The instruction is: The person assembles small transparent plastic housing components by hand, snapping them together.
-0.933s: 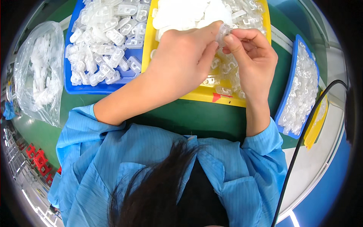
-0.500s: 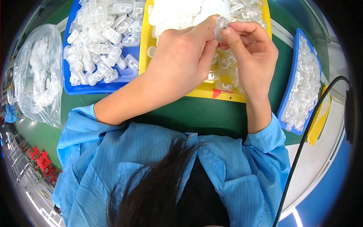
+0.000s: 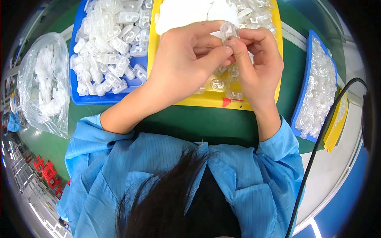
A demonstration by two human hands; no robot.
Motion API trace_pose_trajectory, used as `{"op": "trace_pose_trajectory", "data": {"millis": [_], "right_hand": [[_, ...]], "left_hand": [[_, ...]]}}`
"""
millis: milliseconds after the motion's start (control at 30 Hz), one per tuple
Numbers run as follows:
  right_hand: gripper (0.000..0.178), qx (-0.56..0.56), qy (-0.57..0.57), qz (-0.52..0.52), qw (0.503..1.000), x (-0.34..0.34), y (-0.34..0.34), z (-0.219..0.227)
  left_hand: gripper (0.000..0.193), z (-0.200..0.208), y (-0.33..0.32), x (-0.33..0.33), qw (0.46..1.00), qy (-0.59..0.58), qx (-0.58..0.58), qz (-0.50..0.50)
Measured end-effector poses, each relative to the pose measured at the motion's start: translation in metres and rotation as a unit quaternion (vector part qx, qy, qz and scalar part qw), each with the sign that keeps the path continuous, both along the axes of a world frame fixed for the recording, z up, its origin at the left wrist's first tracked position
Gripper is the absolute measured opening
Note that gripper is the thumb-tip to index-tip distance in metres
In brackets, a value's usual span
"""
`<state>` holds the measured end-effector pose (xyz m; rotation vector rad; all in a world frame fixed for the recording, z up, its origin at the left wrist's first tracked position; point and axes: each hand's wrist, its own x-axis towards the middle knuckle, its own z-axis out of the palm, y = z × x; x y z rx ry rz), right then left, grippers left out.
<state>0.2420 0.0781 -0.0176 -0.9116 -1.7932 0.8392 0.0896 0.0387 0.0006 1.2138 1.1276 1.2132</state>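
Between my two hands, above the yellow tray [image 3: 190, 101], is a small clear plastic part [image 3: 229, 31] with a rounded end. My right hand [image 3: 260, 59] pinches it between thumb and fingers. Fingers curled, my left hand [image 3: 180, 63] has its index fingertip against the part's left side, and its thumb reaches close to my right thumb. My hands hide the part's lower end. Beneath them, the yellow tray holds more clear parts [image 3: 218, 84] and a pile of white pieces [image 3: 184, 16]. A bit of red tape [image 3: 226, 102] marks its near edge.
Left of the yellow tray, a blue tray [image 3: 103, 100] is heaped with clear plastic parts. Farther left lies a clear bag [image 3: 29, 87] of whitish pieces. At right are another filled blue tray [image 3: 303, 87], a small yellow tray [image 3: 330, 137] and a black cable [image 3: 317, 146].
Both hands have shifted slightly, my right hand a little to the left. The part now stands more upright, and my left fingers have spread slightly, with the thumb nearer the right thumb.
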Motion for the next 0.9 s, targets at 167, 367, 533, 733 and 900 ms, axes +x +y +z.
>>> {"op": "trace_pose_trajectory", "data": {"millis": [167, 367, 533, 733, 900], "right_hand": [[0.016, -0.182, 0.199, 0.043, 0.962, -0.005, -0.001, 0.014], [0.016, -0.007, 0.031, 0.038, 0.999, 0.008, 0.003, 0.02], [0.019, 0.126, -0.133, -0.031, 0.983, 0.013, -0.004, 0.036], [0.021, 0.219, -0.167, -0.018, 0.961, 0.017, -0.007, 0.04], [0.023, 0.278, -0.188, 0.015, 0.942, 0.02, -0.002, 0.046]], "left_hand": [[0.037, 0.001, 0.002, 0.003, 0.998, 0.003, 0.058, -0.006], [0.041, 0.0, 0.005, 0.003, 0.994, -0.026, 0.102, -0.037], [0.032, -0.001, 0.004, -0.001, 0.988, -0.063, 0.112, -0.084], [0.023, -0.009, 0.0, 0.001, 0.983, -0.059, 0.17, -0.042], [0.02, -0.013, 0.003, 0.001, 0.955, 0.055, 0.293, 0.002]]}}
